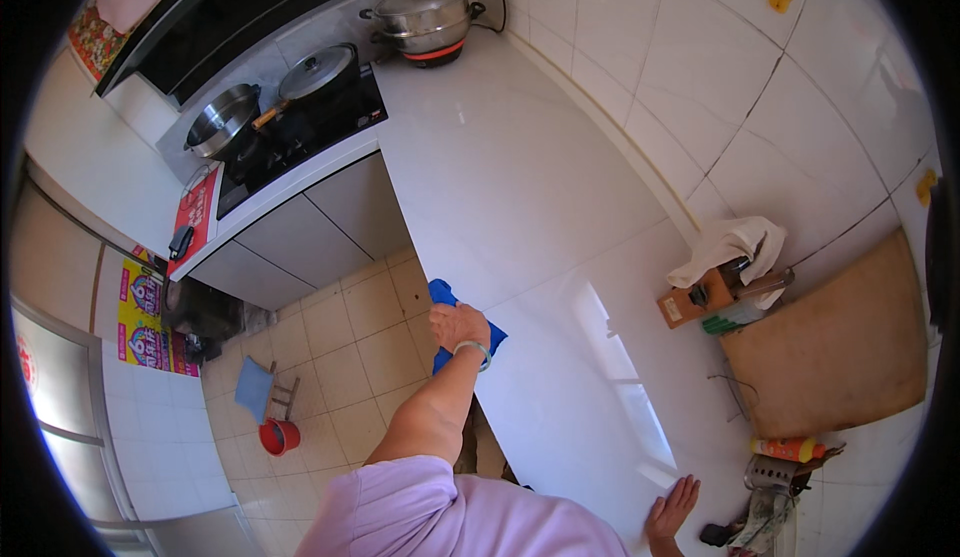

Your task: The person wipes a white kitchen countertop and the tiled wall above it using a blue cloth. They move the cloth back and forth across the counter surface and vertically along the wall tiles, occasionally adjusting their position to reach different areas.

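Note:
My left hand [459,326] is closed over a blue cloth [496,338], pressed onto the edge of the white countertop [517,204]. Part of the cloth hangs past that edge, and the rest is hidden under my fingers. A pale bangle [484,354] circles the left wrist. At the lower right, my right hand [673,508] rests palm down on the countertop with nothing in it.
A steel steamer pot [424,13] stands in the far corner. A lidded pan [319,73] and a steel pot [223,118] sit on the black gas hob [300,137]. Along the wall are a wooden knife block [694,300] and cutting board [832,339]. A red bucket [279,437] stands on the floor.

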{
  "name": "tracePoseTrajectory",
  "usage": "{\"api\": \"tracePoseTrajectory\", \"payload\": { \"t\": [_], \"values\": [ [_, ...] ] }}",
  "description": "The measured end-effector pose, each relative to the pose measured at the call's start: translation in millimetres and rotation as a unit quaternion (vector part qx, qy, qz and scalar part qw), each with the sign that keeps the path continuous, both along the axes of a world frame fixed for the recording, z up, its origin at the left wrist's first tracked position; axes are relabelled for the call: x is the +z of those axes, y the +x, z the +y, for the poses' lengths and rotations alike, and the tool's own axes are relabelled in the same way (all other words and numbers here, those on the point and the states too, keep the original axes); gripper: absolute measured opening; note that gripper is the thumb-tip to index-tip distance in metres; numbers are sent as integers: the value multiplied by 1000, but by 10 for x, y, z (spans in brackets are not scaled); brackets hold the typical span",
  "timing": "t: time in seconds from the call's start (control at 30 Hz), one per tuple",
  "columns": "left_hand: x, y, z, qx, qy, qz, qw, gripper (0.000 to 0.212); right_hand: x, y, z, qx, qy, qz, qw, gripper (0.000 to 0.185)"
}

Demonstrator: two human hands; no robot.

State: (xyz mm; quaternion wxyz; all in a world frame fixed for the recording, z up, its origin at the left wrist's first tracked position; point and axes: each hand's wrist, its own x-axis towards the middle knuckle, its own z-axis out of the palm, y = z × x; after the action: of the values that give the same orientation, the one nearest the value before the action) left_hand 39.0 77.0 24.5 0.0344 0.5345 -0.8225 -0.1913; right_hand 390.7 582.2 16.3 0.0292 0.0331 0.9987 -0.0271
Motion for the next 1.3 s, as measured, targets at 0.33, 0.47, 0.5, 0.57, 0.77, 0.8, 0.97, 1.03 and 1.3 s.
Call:
{"api": "tracePoseTrajectory", "payload": {
  "t": [0.33, 0.47, 0.5, 0.57, 0.77, 0.8, 0.97, 1.03, 1.3],
  "values": [
    [-66, -618, -542, -5, -13, 19, 1000, 58, 177, -818, -706, 55, -52, -18, 997, 58],
    [-190, -867, -771, 3, -63, -13, 998, 59, 224, -2137, -1709, 148, -110, 17, 983, 62],
    [-161, -926, -799, 1, -68, -16, 998, 60, 277, -2548, -1939, 179, -94, 17, 979, 60],
    [-100, -1033, -900, -7, -46, 1, 999, 61, 197, -3314, -2251, 238, -79, 64, 966, 59],
    [-64, -1422, -1182, -34, 19, 54, 998, 61, -223, -4968, -2975, 27, -97, 109, 989, 54],
    [-45, -1463, -1277, -38, 31, 37, 998, 61, -250, -5082, -3163, -25, -110, 94, 989, 55],
    [-306, -1832, -1792, -30, -41, 52, 997, 59, -184, -5069, -3710, -78, -56, 92, 991, 58],
    [-108, -2118, -1911, -42, 12, 47, 998, 60, -121, -5085, -3634, -84, -62, 81, 991, 58],
    [-247, -3132, -2691, -65, -75, 25, 995, 64, -186, -5136, -3603, -90, -36, 71, 993, 62]
  ]
}}
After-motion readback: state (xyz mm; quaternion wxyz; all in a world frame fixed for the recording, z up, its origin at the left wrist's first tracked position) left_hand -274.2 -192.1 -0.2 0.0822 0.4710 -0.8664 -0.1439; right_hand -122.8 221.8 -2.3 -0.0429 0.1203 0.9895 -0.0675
